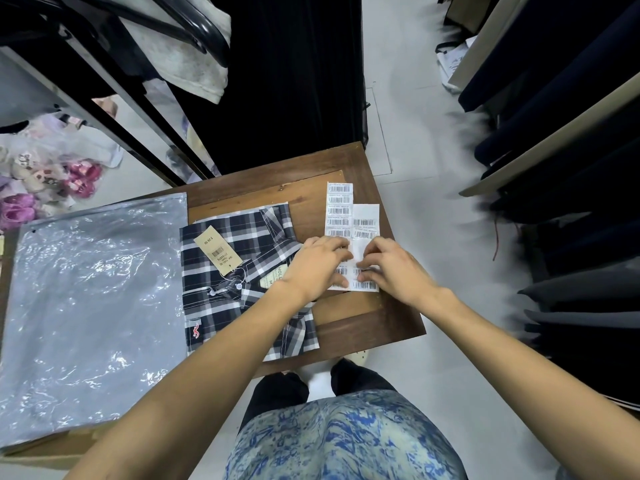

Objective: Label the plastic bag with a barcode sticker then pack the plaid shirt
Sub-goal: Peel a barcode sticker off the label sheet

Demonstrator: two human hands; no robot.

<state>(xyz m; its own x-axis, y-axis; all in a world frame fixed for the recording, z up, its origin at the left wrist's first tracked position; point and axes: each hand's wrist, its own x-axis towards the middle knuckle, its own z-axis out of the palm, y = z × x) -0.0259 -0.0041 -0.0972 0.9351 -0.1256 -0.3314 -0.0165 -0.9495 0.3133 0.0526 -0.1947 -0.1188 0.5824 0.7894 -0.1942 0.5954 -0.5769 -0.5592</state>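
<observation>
A: Nearest the lens, patterned blue top, both forearms reaching out over the table [346, 327].

B: Hands?

A: Left hand [317, 263] lay flat, fingers spread, pinning the sticker sheets [351, 233]. Right hand [389, 263] had fingertips pressed together at a sheet's middle, seemingly pinching a sticker's edge; contact too small to confirm.

B: Bag, shirt?

A: Bag [90, 306] flat at left, unlabelled. Shirt [242, 271] folded between bag and sheets, tag [216, 249] on top.

B: Handling?

A: Stickers likely light, flimsy, prone to curl; lift by a corner. Bag looked slick and limp; shirt soft, best carried from beneath.
</observation>
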